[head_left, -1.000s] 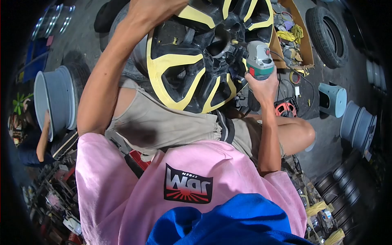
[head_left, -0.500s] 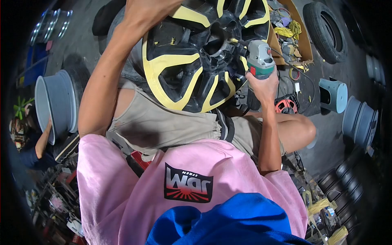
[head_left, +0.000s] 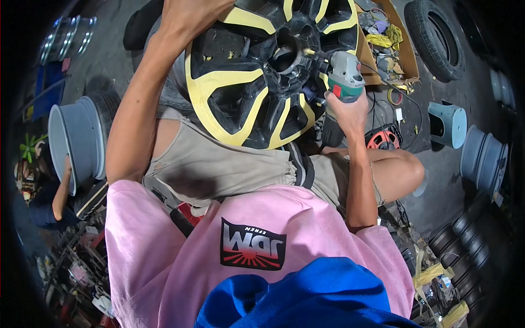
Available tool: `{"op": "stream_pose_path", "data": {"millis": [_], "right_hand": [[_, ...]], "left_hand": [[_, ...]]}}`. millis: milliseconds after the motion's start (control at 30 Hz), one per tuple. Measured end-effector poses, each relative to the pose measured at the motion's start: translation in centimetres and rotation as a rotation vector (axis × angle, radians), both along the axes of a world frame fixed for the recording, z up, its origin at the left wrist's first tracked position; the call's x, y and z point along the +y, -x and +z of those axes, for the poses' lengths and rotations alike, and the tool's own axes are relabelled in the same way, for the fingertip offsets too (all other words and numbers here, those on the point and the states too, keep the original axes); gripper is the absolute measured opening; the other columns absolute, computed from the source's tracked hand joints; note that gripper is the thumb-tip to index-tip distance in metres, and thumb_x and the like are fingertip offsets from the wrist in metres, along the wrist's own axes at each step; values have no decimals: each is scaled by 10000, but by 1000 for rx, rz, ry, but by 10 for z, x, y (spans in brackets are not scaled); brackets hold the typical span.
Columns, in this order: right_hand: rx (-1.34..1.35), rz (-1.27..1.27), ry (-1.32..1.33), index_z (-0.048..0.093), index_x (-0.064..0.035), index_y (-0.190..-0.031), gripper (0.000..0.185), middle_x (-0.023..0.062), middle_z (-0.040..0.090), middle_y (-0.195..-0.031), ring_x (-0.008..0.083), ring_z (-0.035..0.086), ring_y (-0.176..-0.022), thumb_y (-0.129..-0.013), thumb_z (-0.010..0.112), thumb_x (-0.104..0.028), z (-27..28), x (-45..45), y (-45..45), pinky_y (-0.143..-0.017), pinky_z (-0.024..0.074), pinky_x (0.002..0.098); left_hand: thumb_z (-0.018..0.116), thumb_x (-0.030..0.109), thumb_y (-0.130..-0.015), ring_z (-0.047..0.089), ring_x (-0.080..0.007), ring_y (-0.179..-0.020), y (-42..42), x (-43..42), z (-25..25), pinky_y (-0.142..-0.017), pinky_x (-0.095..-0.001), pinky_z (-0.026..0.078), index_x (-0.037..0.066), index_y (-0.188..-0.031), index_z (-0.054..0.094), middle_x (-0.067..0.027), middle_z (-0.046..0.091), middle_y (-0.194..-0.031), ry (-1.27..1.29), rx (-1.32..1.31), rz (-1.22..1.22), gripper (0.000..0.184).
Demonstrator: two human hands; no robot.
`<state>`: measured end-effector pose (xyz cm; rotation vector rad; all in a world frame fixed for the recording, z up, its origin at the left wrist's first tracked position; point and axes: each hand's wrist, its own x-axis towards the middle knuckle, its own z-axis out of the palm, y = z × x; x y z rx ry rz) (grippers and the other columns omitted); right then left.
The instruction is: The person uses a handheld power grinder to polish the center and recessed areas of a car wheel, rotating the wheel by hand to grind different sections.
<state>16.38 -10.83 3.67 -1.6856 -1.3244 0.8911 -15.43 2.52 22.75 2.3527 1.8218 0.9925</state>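
Head, right hand (head_left: 350, 112), one tool (head_left: 345, 74), one wheel (head_left: 223, 82)

On the front of my pink shirt (head_left: 150, 240), across the chest, I read the big letters "JDM" inside a dark printed badge (head_left: 252, 244). They are pale grey and stand upside down as I look down at them. Beside their outer edge, the one toward my lap, the small white word "EFREN" runs, upside down too. Red rays fan out on the side of "JDM" nearer my neck.
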Motion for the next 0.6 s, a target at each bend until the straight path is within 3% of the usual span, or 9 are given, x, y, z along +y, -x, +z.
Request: {"op": "stream_pose_path", "data": {"millis": [67,433,567,600], "right_hand": [[40,0,2,590,58,-1250,721,201,715,-1144,279,702,-1020,-671,891,-249,-1,-1,2,-919,547,405],[-245,-52,-43,571,61,-1174,699,253,728,-1035,384,732,-952,-643,910,-241,24,-4,31,-854,572,435],[-221,-72,-25,577,60,-1191,704,239,731,-1047,356,734,-943,-646,907,-239,18,-6,29,-852,573,428],[-156,-69,-14,583,55,-1223,702,210,726,-1085,308,719,-972,-666,900,-231,19,-8,27,-881,559,407]], "left_hand": [[780,227,-776,699,-389,-752,-1,-1,1,-701,-435,542,-73,-866,712,-255,695,-810,14,-2,4,320],[783,230,-777,714,-397,-780,5,2,1,-723,-441,553,-84,-900,729,-267,711,-848,11,13,1,342],[779,229,-777,714,-399,-782,8,1,-2,-728,-441,555,-83,-901,731,-267,712,-850,-5,4,-9,339],[778,230,-777,714,-399,-784,10,1,-2,-729,-441,556,-82,-903,731,-267,712,-851,-16,6,-20,340]]}}
